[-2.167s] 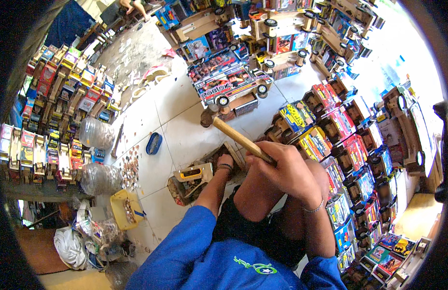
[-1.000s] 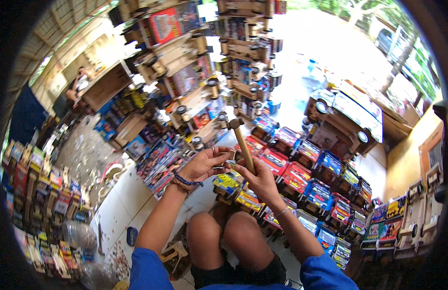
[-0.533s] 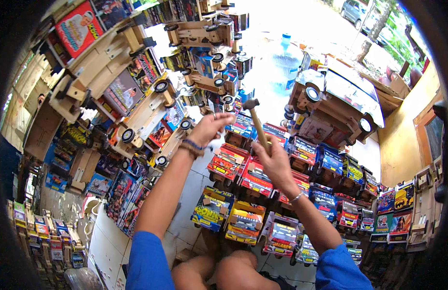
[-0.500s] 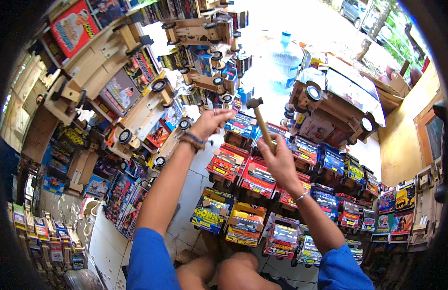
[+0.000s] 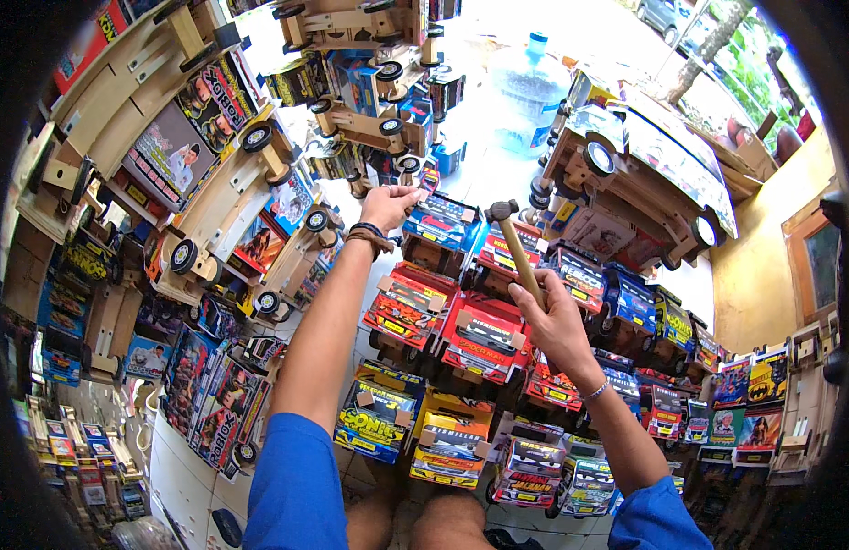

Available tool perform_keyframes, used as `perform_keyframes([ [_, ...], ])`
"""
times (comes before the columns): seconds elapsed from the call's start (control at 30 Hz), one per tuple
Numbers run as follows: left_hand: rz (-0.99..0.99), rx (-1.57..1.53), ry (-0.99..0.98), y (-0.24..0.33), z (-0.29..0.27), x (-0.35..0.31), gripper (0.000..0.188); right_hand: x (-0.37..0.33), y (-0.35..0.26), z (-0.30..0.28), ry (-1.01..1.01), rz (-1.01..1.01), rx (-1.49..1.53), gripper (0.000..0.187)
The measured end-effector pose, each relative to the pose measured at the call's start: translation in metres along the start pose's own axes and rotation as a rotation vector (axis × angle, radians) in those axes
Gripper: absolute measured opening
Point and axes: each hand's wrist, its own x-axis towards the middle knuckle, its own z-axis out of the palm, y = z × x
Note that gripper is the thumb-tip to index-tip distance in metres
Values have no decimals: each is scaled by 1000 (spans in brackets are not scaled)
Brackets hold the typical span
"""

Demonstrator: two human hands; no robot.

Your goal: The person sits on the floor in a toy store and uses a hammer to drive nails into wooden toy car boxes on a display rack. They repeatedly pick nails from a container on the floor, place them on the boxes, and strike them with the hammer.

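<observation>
Toward the far middle, my left hand [image 5: 389, 209] has its thumb and fingers pinched together beside the far left corner of a blue toy truck [image 5: 446, 223]. What sits between those fingertips, if anything, is too small to make out. My right hand [image 5: 560, 321] is wrapped round the wooden handle of a hammer [image 5: 519, 255]. The hammer is tilted, its metal head up and away from me, in front of the toy trucks and to the right of the blue one. Nearer are a red-orange toy truck [image 5: 408, 307] and a red toy truck [image 5: 484, 337].
Rows of toy trucks, including a yellow-orange one [image 5: 452, 440], cover the tiled floor. Wooden toy trucks with black wheels [image 5: 181, 257] are stacked on my left. A large toy truck lies tipped [image 5: 599, 159] at right, near a water jug [image 5: 527, 96].
The whole view has shifted, so the toy trucks appear farther left. The hammer has moved right and lower relative to the blue truck. My left hand stays pinched near that truck's corner.
</observation>
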Motion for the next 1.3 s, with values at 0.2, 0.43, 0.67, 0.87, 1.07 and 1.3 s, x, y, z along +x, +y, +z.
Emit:
perform_keyframes([
  [0.2,92,149,43,-12,6,16,21,0,1,-1,-26,20,45,31],
  [0.43,129,101,61,-31,3,28,22,7,5,6,-83,85,117,29],
  [0.67,99,101,49,-43,4,39,21,19,-1,18,-247,19,67,45],
  [0.87,121,97,63,-49,4,43,22,34,-6,35,-131,-181,-177,44],
  [1.07,111,47,106,-51,9,39,25,47,-3,44,-73,-322,-357,47],
  [1.3,127,19,160,-47,15,31,26,60,5,49,-59,-402,-421,49],
])
